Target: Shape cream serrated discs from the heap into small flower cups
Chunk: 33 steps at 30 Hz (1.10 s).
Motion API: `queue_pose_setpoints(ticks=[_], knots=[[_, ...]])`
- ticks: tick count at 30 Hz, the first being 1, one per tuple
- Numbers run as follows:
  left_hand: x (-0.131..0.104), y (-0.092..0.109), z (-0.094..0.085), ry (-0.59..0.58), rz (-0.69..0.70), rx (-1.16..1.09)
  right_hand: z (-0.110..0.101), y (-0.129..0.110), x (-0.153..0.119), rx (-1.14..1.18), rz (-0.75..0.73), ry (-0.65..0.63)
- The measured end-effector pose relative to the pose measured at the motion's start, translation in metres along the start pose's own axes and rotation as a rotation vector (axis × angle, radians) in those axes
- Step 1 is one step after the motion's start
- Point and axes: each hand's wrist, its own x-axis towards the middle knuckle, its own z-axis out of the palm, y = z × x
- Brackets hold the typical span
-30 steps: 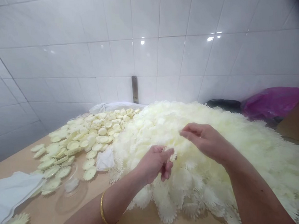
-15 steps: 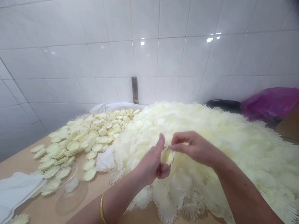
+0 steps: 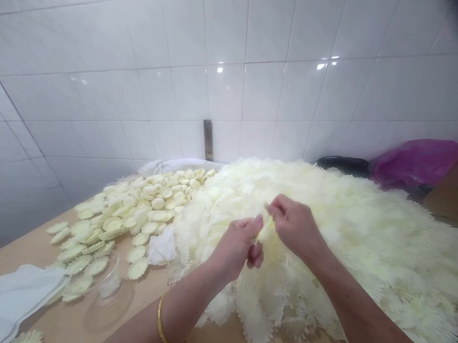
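My left hand (image 3: 239,246) is closed, thumb pressed on top of the curled fingers, gripping a small pale yellow petal disc (image 3: 259,235) that is mostly hidden. A gold bangle (image 3: 160,323) circles that wrist. Just to its right and slightly higher, my right hand (image 3: 296,224) pinches its fingertips together; a small pale blurred bit shows at the tips, too smeared to name. Both hands are over a big heap of thin, cream-coloured fabric-like petal discs (image 3: 345,237) with toothed edges.
Left of the heap lie stacked, thicker scalloped flower discs (image 3: 111,222). A crumpled white tissue (image 3: 161,246), a clear round dish (image 3: 109,285) and white sheets (image 3: 21,295) rest on the tan tabletop (image 3: 64,339). Behind are a tiled wall, a black object (image 3: 343,164) and a purple plastic bag (image 3: 417,162).
My left hand has turned, so the disc now shows far less. My right hand has rotated, its fingers curling in more tightly and its tips slightly higher.
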Motion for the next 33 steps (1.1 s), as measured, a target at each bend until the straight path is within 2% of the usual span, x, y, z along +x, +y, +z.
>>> queue_pose_setpoints(ticks=[3,5,7,11,14,17,18,21,23,26,27,29,33], knots=[[-0.004,-0.001,0.000,-0.015,0.000,0.063,-0.016,0.018,0.008,-0.081,0.097,0.230],[-0.004,-0.003,-0.001,0.014,-0.010,0.071,-0.029,0.027,0.012,-0.017,0.145,0.242],[-0.002,-0.005,-0.001,0.045,-0.023,0.062,-0.037,0.030,0.013,0.115,0.127,0.121],[0.001,-0.007,-0.002,0.029,-0.018,0.052,-0.037,0.015,0.008,0.325,-0.051,-0.323],[0.001,-0.006,-0.003,0.002,-0.004,0.022,-0.030,0.003,0.004,0.387,-0.113,-0.606],[0.000,-0.003,-0.003,-0.038,0.028,-0.018,-0.024,-0.001,0.001,0.453,-0.143,-0.777],[0.000,-0.002,-0.004,-0.046,0.034,-0.028,-0.022,-0.001,0.000,0.457,-0.151,-0.768],[-0.002,0.001,-0.003,-0.064,0.036,-0.045,-0.018,0.001,0.000,0.390,-0.159,-0.571],[-0.004,0.002,-0.002,-0.063,0.044,-0.053,-0.018,0.006,0.002,0.287,-0.090,-0.360],[-0.007,0.001,0.000,-0.019,0.026,-0.061,-0.024,0.019,0.009,0.078,0.112,0.005],[-0.008,0.001,0.000,-0.005,0.014,-0.066,-0.028,0.024,0.011,0.035,0.153,0.070],[-0.008,0.000,0.001,0.003,-0.010,-0.079,-0.035,0.030,0.015,-0.012,0.197,0.071],[-0.005,-0.002,0.002,-0.039,-0.074,-0.122,-0.042,0.027,0.013,-0.140,0.152,-0.057]])
